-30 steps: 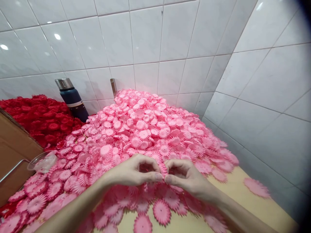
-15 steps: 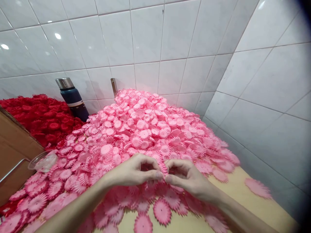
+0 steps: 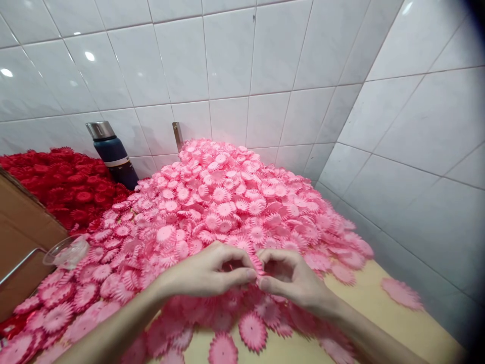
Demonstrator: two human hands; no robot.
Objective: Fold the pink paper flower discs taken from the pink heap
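Observation:
My left hand (image 3: 206, 273) and my right hand (image 3: 291, 278) meet fingertip to fingertip at the front of a big heap of pink flower-shaped petal pieces (image 3: 227, 202). Both pinch one pink petal piece (image 3: 258, 264) between thumbs and forefingers; most of it is hidden by the fingers. Loose pink pieces (image 3: 252, 329) lie flat on the pale wooden tabletop (image 3: 382, 313) just below my wrists.
A heap of red petal pieces (image 3: 64, 184) lies at the left, behind a brown cardboard box (image 3: 18, 242). A dark blue flask with a steel cap (image 3: 111, 154) stands against the white tiled wall. A clear plastic cup (image 3: 66, 251) lies by the box. One pink piece (image 3: 401, 293) lies apart at right.
My hands have dropped slightly and the left fingers have curled tighter over the pinched pink piece. Nothing else has moved.

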